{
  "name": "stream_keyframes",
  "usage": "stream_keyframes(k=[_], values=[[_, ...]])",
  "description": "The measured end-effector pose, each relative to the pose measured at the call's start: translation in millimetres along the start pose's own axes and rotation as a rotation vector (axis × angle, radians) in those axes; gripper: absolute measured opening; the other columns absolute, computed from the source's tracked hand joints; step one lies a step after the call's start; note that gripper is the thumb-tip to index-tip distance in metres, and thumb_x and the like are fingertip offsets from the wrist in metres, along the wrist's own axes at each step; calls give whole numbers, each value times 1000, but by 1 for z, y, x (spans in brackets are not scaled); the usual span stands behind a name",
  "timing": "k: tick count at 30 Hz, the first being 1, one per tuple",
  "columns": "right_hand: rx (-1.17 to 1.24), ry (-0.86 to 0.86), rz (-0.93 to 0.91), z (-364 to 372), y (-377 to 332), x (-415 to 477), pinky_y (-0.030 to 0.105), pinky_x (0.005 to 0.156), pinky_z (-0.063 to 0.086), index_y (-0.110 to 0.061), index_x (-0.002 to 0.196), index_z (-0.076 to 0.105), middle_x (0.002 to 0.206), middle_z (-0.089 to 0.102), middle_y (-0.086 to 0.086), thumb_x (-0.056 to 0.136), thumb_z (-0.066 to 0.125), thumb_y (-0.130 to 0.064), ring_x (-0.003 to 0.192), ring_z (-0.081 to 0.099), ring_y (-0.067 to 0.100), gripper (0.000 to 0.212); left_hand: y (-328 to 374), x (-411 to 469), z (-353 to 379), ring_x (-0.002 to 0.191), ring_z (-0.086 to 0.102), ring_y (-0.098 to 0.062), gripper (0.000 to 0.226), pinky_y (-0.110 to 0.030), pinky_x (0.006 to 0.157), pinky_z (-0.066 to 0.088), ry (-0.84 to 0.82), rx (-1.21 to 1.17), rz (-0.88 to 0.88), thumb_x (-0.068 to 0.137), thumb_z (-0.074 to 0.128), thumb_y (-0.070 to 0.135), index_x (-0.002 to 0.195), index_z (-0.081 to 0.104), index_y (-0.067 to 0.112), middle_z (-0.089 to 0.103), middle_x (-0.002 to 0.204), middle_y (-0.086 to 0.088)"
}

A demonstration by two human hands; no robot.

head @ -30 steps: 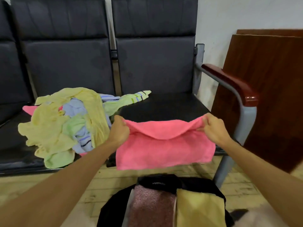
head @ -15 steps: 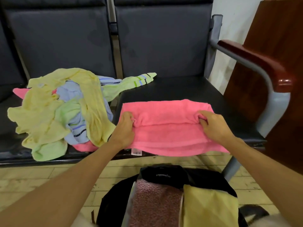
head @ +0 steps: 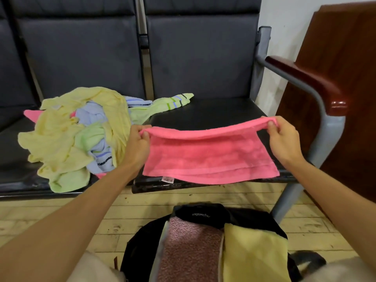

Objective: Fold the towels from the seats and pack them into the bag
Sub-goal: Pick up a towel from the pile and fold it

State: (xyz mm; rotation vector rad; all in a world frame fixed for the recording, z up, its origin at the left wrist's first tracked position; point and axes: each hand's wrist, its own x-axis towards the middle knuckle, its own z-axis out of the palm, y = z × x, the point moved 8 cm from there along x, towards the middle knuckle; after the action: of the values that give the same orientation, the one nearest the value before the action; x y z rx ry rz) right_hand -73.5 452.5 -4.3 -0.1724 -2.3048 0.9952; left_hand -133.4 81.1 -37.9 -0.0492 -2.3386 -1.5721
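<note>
Over seat [head: 213, 112]: two hands pinch one pink towel [head: 209, 155].

This is looking like a waiting room or lobby: a row of linked black padded seats [head: 199, 64] is standing on a grey metal frame [head: 317, 110] with a glossy wooden armrest [head: 305, 82] at its end. Pale brick-pattern flooring [head: 61, 218] is running underneath, and a dark wooden board [head: 345, 58] is leaning against the plain white wall [head: 284, 13].

My bag [head: 195, 215] is cut off at the bottom edge; its label is too small to read. Pile of towels [head: 75, 137] hides a pink one underneath.
</note>
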Motion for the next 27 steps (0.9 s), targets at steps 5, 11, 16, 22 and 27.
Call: stream_keyframes(k=[5, 11, 16, 22, 27], values=[[-60, -92, -34, -13, 4, -24, 20, 65, 32, -8, 115, 66, 100, 67, 10, 101, 44, -12, 87, 56, 19, 26, -4, -10, -10, 79, 50, -10, 10, -23, 72, 42, -113, 37, -28, 96, 40, 8, 98, 49, 13, 53, 91, 1], [-274, -324, -186, -8, 10, -44, 30, 99, 41, -11, 130, 61, 132, 61, 6, 99, 51, -20, 120, 58, 24, 35, -7, -30, -11, 76, 41, -22, 17, -34, 69, 32, -255, 194, -141, 94, 43, 21, 85, 50, 9, 44, 79, -7], [-372, -625, -74, 11, 23, -63, 30, 104, 38, -14, 129, 62, 136, 58, 0, 99, 49, -34, 126, 53, 20, 39, -13, -40, -5, 92, 49, -16, 15, -26, 73, 33, -372, 454, -85, 97, 46, 11, 100, 60, 5, 57, 102, -5], [-354, -593, -29, 15, 32, -55, 26, 100, 36, -12, 110, 71, 131, 60, 2, 95, 59, -21, 123, 53, 21, 21, -20, -30, -8, 90, 54, -23, 22, -24, 62, 37, -238, 472, -132, 89, 56, 3, 111, 58, 1, 57, 101, -11], [-417, -337, 92, 10, 46, -37, 33, 88, 47, -9, 113, 61, 113, 56, 8, 88, 66, -16, 100, 56, 23, 26, -27, -27, 10, 87, 46, -23, 27, -30, 70, 34, -277, 477, -285, 90, 65, 20, 90, 42, 5, 45, 79, -6]])
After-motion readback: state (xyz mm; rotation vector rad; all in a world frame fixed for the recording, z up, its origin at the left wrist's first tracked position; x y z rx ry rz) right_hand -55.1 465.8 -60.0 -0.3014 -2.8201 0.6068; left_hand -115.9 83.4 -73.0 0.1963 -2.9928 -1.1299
